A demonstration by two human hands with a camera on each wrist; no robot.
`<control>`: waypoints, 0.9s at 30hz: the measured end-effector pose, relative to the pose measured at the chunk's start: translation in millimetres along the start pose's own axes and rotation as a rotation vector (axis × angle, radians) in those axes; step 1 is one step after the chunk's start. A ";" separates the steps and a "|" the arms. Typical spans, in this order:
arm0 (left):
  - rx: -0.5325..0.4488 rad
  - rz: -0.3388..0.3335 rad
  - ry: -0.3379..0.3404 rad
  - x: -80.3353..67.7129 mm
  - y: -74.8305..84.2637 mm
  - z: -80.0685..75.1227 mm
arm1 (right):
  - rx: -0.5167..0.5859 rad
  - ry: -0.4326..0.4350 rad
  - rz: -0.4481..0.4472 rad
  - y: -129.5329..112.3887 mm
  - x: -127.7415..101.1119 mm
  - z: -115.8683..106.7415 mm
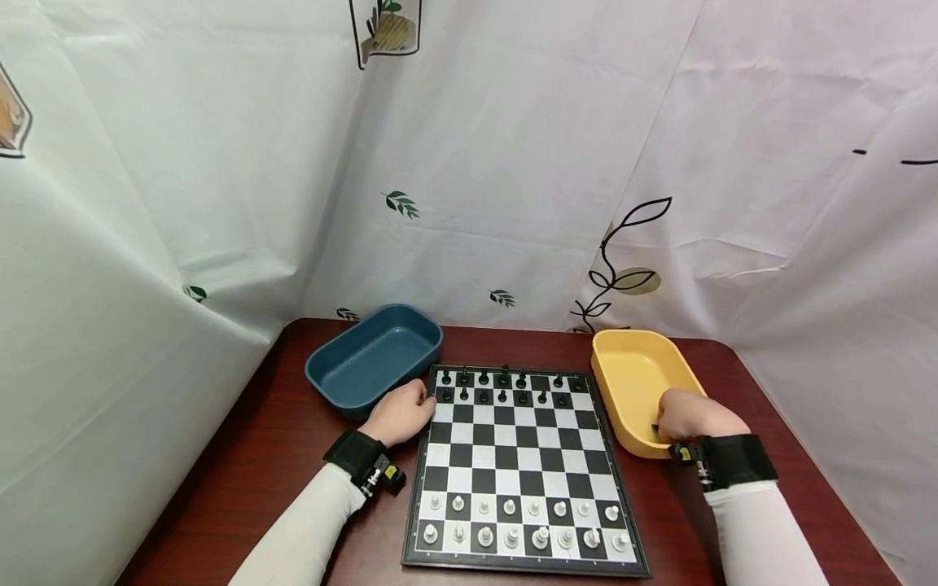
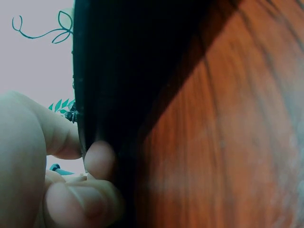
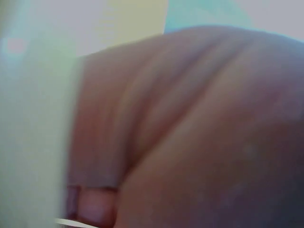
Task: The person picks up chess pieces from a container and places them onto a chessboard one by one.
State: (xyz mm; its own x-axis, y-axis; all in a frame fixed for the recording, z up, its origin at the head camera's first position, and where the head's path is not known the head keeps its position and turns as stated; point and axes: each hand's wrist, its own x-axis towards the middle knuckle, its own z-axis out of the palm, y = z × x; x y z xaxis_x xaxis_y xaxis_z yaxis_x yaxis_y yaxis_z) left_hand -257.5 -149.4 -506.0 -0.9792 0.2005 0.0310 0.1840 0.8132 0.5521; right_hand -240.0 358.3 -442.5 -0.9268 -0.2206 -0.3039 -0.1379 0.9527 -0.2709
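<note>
A black-and-white chessboard (image 1: 506,456) lies on the table with black pieces (image 1: 502,396) in two rows at its far end and white pieces (image 1: 510,537) in two rows at its near end. The far black rows have a bare square each toward the right. My left hand (image 1: 399,413) grips the board's left edge near the far corner; in the left wrist view its fingers (image 2: 83,202) curl at the dark rim. Inside the yellow tray (image 1: 623,407), my right hand (image 1: 696,415) is curled round a small black chess piece (image 1: 655,427), mostly hidden by the fingers.
Behind my left hand stands a dark blue tray (image 1: 344,404), close to the board's far left corner. The yellow tray sits right beside the board's right edge. A white patterned cloth (image 1: 469,163) hangs behind the reddish-brown table (image 1: 242,480).
</note>
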 end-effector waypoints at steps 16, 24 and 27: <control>-0.014 0.006 -0.013 0.5 3.2 -3.5 | 0.019 0.148 -0.048 -23.6 -4.3 -8.8; -0.010 0.000 -0.014 0.7 2.8 -3.2 | 0.034 0.243 -0.090 -23.8 -2.7 -9.7; -0.012 -0.001 -0.013 0.0 3.0 -3.2 | 0.032 0.281 -0.133 -24.2 -1.7 -10.0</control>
State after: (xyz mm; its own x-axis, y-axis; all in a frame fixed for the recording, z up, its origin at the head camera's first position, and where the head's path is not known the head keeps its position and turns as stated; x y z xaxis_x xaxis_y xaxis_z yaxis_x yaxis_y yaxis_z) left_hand -257.2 -148.7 -501.7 -0.9782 0.2066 0.0193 0.1815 0.8070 0.5619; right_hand -238.6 337.7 -426.3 -0.9623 -0.2719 -0.0011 -0.2571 0.9115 -0.3209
